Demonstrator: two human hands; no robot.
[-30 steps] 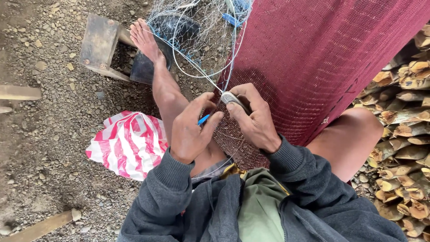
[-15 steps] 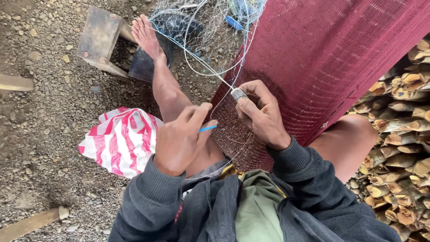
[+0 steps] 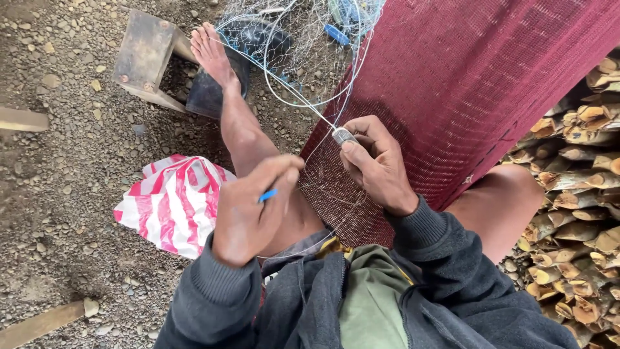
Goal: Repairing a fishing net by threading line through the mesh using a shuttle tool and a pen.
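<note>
A dark red fishing net (image 3: 465, 97) hangs over my right knee and lap. My right hand (image 3: 378, 165) pinches the net's edge together with a small grey lead weight (image 3: 343, 136) and a thin clear line (image 3: 290, 97). That line loops away toward my foot. My left hand (image 3: 248, 210) is closed on a small blue netting needle (image 3: 268, 194), a little left of the net's edge and level with my shin. Both sleeves are dark grey.
A red and white striped bag (image 3: 174, 203) lies on the gravel by my left leg. A wooden stool (image 3: 145, 58) and a black tub (image 3: 223, 77) stand near my bare foot (image 3: 210, 52). Stacked split firewood (image 3: 581, 207) lies at the right. Wooden planks (image 3: 22, 119) lie at the left.
My left hand has drawn away from the right hand, down and to the left, with the blue needle, pulling the line. The right hand stays on the weight at the net's edge.
</note>
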